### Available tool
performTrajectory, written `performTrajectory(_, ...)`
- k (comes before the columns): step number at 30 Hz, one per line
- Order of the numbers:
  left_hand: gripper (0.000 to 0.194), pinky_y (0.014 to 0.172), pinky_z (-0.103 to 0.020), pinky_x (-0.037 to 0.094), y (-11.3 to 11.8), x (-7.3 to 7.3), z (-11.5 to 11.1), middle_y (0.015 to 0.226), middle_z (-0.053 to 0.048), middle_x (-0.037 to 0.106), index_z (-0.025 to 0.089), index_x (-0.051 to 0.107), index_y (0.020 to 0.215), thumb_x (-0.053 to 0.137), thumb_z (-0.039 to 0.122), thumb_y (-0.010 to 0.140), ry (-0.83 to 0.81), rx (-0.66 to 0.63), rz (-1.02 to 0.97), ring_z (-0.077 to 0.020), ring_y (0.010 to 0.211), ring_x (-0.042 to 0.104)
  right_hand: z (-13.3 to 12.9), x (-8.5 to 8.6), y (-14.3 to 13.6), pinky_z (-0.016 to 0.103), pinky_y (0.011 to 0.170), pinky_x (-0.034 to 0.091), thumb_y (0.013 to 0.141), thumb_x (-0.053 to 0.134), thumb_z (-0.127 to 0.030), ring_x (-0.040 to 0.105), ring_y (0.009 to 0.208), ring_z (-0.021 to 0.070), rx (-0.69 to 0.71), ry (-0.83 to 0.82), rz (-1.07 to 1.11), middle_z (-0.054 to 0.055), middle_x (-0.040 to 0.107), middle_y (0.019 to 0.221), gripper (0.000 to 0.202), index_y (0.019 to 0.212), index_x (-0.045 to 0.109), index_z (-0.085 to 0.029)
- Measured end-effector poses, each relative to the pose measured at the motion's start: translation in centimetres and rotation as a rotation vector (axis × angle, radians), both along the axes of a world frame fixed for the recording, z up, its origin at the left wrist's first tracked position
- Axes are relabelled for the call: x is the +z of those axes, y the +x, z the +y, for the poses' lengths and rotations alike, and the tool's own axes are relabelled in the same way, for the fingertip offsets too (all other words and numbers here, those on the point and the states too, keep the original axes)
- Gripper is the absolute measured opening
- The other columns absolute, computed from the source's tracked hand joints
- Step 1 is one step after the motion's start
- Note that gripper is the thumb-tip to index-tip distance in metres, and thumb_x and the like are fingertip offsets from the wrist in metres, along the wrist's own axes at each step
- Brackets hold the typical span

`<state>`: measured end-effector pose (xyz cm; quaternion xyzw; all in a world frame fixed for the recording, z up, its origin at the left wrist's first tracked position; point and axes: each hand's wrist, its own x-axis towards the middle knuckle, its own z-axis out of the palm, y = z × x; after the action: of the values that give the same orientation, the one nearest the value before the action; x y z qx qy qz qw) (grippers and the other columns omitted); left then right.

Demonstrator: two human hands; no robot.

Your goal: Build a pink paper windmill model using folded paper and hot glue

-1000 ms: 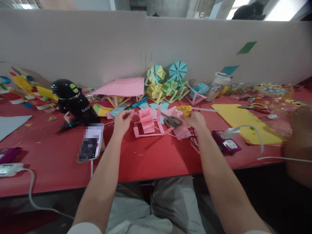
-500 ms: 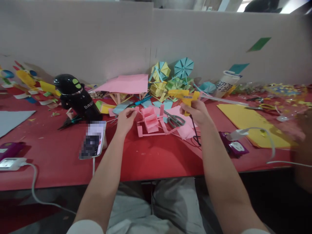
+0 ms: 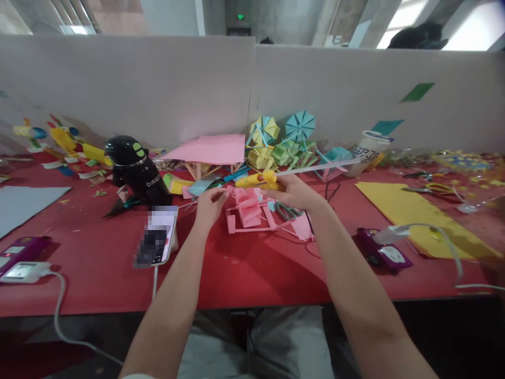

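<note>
So I'm counting two hands here, one left hand (image 3: 212,205) and one right hand (image 3: 295,193), plus one glue gun (image 3: 258,180) and one pink paper frame (image 3: 252,229). Two purple power blocks are sitting out, left block (image 3: 27,248) and right block (image 3: 382,251). One phone (image 3: 161,234), one black bottle (image 3: 134,173) and one cup (image 3: 366,152) are standing around too. Small scraps are blurring together, can't count those.

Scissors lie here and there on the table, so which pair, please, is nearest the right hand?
The grey-handled pair, partly hidden beside the right hand; the yellow-handled pair lies farther off, by the yellow paper.
</note>
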<state>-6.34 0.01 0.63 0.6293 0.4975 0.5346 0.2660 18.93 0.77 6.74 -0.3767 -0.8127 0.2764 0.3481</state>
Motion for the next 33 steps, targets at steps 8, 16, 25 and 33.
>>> performTrajectory(8, 0.024, 0.076, -0.030, 0.052, 0.0, -0.2, 0.1, 0.082, -0.004, 0.075, 0.018, 0.073, 0.078, 0.062, 0.040, 0.079, 0.004, -0.007, -0.019, -0.0197, 0.079, 0.067, 0.3, 1.2, -1.2, 0.032, 0.068, 0.049, 0.083, 0.065, -0.043, 0.054, 0.071, 0.0165, 0.042, -0.031, -0.063, 0.005, 0.065, 0.084, 0.027, 0.095, 0.067, -0.018)
performTrajectory(16, 0.025, 0.074, -0.030, 0.050, 0.1, 0.0, 0.1, 0.078, -0.002, 0.073, 0.020, 0.071, 0.075, 0.063, 0.043, 0.077, -0.019, 0.002, -0.022, -0.0192, 0.077, 0.065, 0.0, 1.8, -1.4, 0.029, 0.062, 0.042, 0.081, 0.068, -0.046, 0.049, 0.067, 0.0154, -0.006, 0.005, -0.106, 0.002, 0.061, 0.076, 0.027, 0.086, 0.065, -0.020)
performTrajectory(25, 0.027, 0.074, -0.029, 0.050, -0.1, -0.2, 0.2, 0.078, -0.003, 0.074, 0.018, 0.072, 0.075, 0.062, 0.043, 0.078, -0.015, -0.001, 0.007, -0.0191, 0.076, 0.066, -0.1, 1.9, -1.3, 0.030, 0.065, 0.043, 0.081, 0.067, -0.040, 0.052, 0.070, 0.0164, -0.034, 0.026, -0.125, 0.003, 0.062, 0.077, 0.021, 0.088, 0.066, -0.019)
performTrajectory(33, 0.027, 0.078, -0.030, 0.052, 0.0, -0.1, 0.2, 0.081, -0.004, 0.075, 0.018, 0.072, 0.076, 0.064, 0.044, 0.078, -0.017, 0.015, -0.014, -0.0205, 0.081, 0.068, 0.3, 1.6, -1.2, 0.031, 0.068, 0.046, 0.081, 0.066, -0.037, 0.053, 0.071, 0.0167, -0.043, 0.008, -0.122, 0.003, 0.065, 0.082, 0.021, 0.093, 0.067, -0.020)
